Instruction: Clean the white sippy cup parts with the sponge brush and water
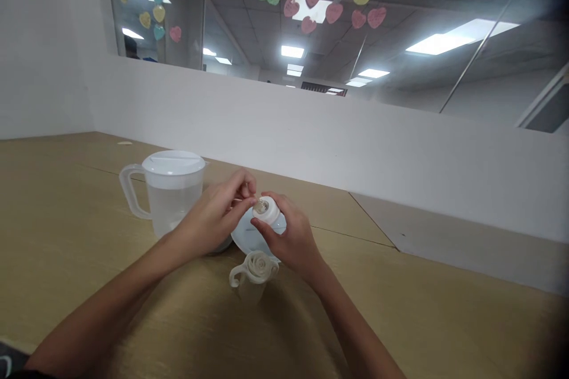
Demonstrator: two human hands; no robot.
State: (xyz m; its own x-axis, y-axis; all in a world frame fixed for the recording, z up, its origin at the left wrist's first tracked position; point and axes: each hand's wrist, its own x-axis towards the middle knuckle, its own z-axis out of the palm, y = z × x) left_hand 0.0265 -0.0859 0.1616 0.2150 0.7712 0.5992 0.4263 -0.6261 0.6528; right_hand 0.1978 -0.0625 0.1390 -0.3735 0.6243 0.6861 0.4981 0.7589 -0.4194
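Forearms (109,311) foremost. Pinching clear piece (261,206) with left hand (222,207), gripping white ring (274,211) with right hand (291,237). Best keep level, steady.

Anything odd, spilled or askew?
Minor: a pale scrap lies alone at the back left of the table, away from the white collar in the right hand; a dark speck marks the grey surface at right, dirt or damage unclear. No spill visible.
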